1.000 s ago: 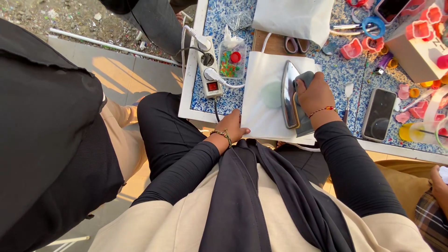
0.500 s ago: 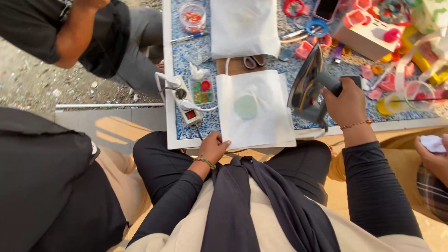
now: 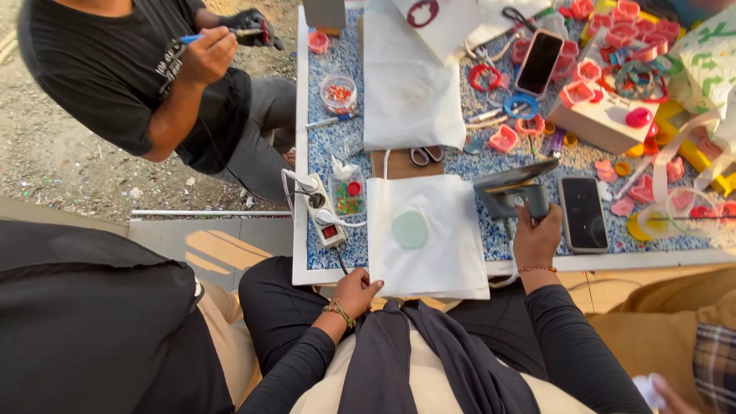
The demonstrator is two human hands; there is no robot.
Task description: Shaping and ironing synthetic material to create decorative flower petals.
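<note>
My right hand (image 3: 535,239) grips the handle of a clothes iron (image 3: 512,188), which stands tipped up on the table's right of a white cloth bag (image 3: 429,238). A pale green round patch (image 3: 410,229) shows on the bag's middle. My left hand (image 3: 357,290) rests at the bag's near left corner, by the table's white edge (image 3: 300,230), fingers on the cloth.
A white power strip (image 3: 322,211) and a small bag of beads (image 3: 348,192) lie left of the bag. A black phone (image 3: 583,214) lies right of the iron. Scissors (image 3: 424,156), another white cloth (image 3: 406,84), pink moulds and a second phone (image 3: 539,61) fill the far table. A person in black (image 3: 146,77) stands left.
My right hand lifted the iron off the bag and set it upright to the right, uncovering the green round patch. My left hand slid back to the bag's near corner.
</note>
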